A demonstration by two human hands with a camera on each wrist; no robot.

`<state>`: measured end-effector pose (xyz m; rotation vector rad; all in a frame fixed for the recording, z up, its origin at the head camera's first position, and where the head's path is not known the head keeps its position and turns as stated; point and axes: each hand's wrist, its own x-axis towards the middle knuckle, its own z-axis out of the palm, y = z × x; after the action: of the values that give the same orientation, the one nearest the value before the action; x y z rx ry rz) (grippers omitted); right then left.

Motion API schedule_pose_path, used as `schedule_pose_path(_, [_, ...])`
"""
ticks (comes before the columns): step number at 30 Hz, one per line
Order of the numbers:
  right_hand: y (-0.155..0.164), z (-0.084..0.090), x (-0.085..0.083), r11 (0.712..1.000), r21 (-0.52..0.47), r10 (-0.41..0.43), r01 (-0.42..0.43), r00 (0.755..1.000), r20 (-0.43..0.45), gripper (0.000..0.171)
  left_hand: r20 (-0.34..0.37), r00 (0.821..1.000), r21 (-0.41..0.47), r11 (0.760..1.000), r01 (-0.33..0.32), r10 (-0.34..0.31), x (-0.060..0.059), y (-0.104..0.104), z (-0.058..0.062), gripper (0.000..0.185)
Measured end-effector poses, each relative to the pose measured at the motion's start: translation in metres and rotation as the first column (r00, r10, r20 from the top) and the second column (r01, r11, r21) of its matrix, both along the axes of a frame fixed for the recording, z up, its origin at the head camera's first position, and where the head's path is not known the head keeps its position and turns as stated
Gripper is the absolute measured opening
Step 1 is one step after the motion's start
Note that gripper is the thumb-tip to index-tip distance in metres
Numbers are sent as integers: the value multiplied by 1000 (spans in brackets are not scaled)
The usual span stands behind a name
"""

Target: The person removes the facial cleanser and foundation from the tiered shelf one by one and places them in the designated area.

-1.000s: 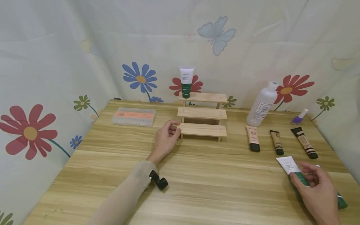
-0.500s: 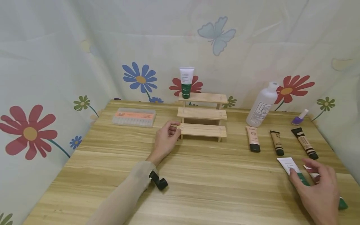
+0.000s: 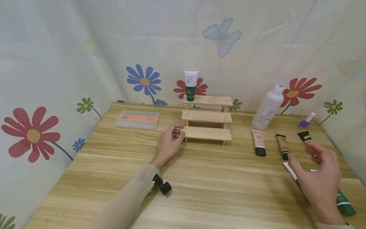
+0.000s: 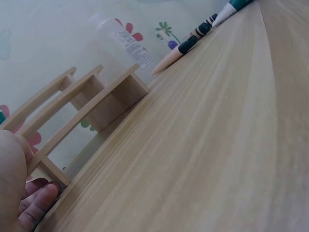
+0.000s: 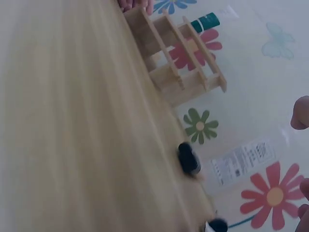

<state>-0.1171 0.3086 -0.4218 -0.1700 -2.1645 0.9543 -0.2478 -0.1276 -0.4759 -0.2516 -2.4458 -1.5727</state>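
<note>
A three-step wooden display stand (image 3: 207,116) stands mid-table. My left hand (image 3: 170,140) grips the left end of its lowest step, thumb and fingers curled at the edge in the left wrist view (image 4: 36,203). A white and green squeeze tube (image 3: 191,83) stands upright on the top step, at its left. At the right my right hand (image 3: 320,175) is raised with thumb and fingers spread, holding nothing. Below it, partly covered, lie two more white and green tubes, the left tube (image 3: 290,170) and the right tube (image 3: 345,203). Its fingers overlap a black and beige tube (image 3: 305,136) in the head view.
Behind the right hand lie a pink BB cream tube (image 3: 258,142) and a small beige tube (image 3: 282,146). A white bottle (image 3: 268,108) and purple nail polish (image 3: 307,120) stand farther back. A clear flat case (image 3: 138,120) lies left of the stand, before a flowered curtain (image 3: 160,38).
My right hand has come off the white and green tubes and moved up and away, toward the black and beige tube. My left hand has stayed on the stand.
</note>
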Motion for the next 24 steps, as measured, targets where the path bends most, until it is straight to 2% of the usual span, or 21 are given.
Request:
schedule_pose_path(7, [-25, 20, -34, 988, -32, 151, -152, 987, -51, 67, -4, 1000, 6, 1000, 2, -2, 0, 0, -1, 25])
schedule_pose_path(13, [-55, 38, -64, 953, -123, 270, -278, 960, -75, 69, -6, 1000, 7, 1000, 5, -5, 1, 0, -1, 25])
schedule_pose_path(18, [-84, 50, -91, 891, -233, 363, -389, 920, -149, 69, -2, 1000, 4, 1000, 0, 0, 0, 0, -2, 25])
schedule_pose_path(24, [-120, 61, -117, 790, -322, 450, -522, 850, -272, 63, -3, 1000, 1, 1000, 1, -1, 0, 0, -2, 25])
